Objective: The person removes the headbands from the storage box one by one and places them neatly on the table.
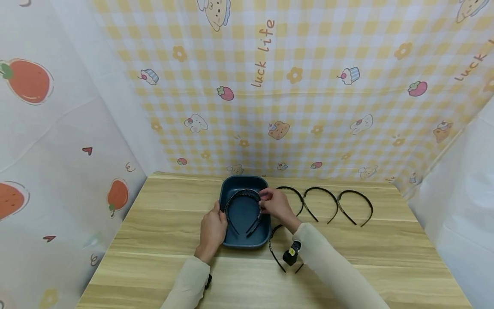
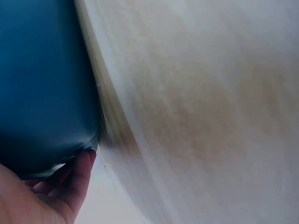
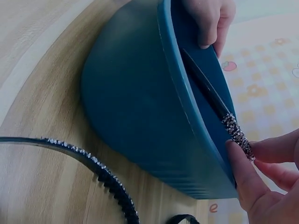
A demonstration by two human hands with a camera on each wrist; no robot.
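A dark blue plastic bin point(image 1: 247, 246) stands on the table, its near-left rim gripped by my left hand point(image 1: 213, 227). In the left wrist view, the fingers of that hand point(image 2: 56, 198) curl at the edge of the bin point(image 2: 46, 84). Between thumb and fingers, my right hand point(image 1: 278, 206) pinches a black headband point(image 3: 237, 133) covered with glittery stones. The headband's arms reach down inside the bin. Two arcs show near its top in the head view; whether a second headband lies there I cannot tell.
Right of the bin, three black headbands lie in a row: one partly behind my right hand point(image 1: 295, 191), a middle one point(image 1: 323, 189) and a far one point(image 1: 355, 192). Another headband point(image 1: 273, 251) lies nearer, partly under my right wrist. A patterned cloth point(image 1: 247, 107) hangs behind the table.
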